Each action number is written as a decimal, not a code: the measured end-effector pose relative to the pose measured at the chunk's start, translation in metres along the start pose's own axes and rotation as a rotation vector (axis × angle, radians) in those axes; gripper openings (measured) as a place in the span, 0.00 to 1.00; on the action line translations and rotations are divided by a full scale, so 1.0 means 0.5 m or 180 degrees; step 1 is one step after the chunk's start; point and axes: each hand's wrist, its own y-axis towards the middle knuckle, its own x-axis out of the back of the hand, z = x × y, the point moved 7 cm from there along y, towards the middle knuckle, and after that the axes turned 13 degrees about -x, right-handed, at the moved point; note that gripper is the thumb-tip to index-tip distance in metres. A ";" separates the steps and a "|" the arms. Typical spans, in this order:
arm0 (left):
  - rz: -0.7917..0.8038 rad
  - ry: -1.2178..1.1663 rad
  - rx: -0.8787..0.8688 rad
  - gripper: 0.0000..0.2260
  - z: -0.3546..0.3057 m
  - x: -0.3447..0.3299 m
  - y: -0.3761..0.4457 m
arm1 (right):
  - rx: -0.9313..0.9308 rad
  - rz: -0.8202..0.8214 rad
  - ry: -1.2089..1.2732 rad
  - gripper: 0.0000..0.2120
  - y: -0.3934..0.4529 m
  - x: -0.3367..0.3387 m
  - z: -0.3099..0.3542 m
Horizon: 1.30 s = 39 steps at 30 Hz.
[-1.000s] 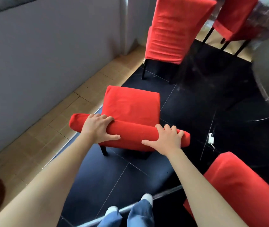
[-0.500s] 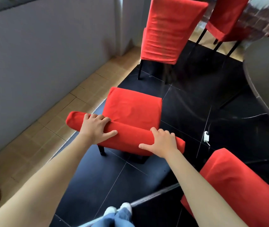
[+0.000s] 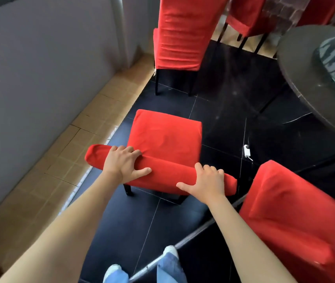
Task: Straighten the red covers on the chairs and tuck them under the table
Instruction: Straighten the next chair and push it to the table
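A chair in a red cover (image 3: 166, 137) stands in front of me, seen from behind and above. My left hand (image 3: 124, 163) grips the top of its backrest near the left end, fingers over the far side and thumb on the near side. My right hand (image 3: 207, 181) grips the same top edge near the right end in the same way. The dark round table (image 3: 305, 78) is at the upper right, apart from this chair. The cover lies smooth on the seat.
Another red-covered chair (image 3: 178, 33) stands ahead by the wall corner, and a third (image 3: 246, 15) beyond it. A fourth red chair (image 3: 291, 217) is close at my right. A grey wall (image 3: 40, 68) runs along the left. A small white plug (image 3: 246, 150) lies on the black floor.
The chair and both hands on its backrest have shifted a little forward and right, toward the table. More of the table has come into view. My grip is unchanged.
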 end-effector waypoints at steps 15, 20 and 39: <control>-0.0018 0.0086 -0.0725 0.46 0.009 0.000 -0.040 | -0.0750 -0.0013 0.0095 0.50 -0.153 -0.023 0.035; -0.0129 0.0087 -0.0766 0.45 0.014 -0.004 -0.035 | -0.0807 -0.0131 0.0051 0.50 -0.154 -0.023 0.035; -0.0307 -0.0059 -0.1369 0.41 0.067 -0.008 -0.042 | -0.1465 -0.0288 0.0280 0.46 -0.233 -0.013 0.122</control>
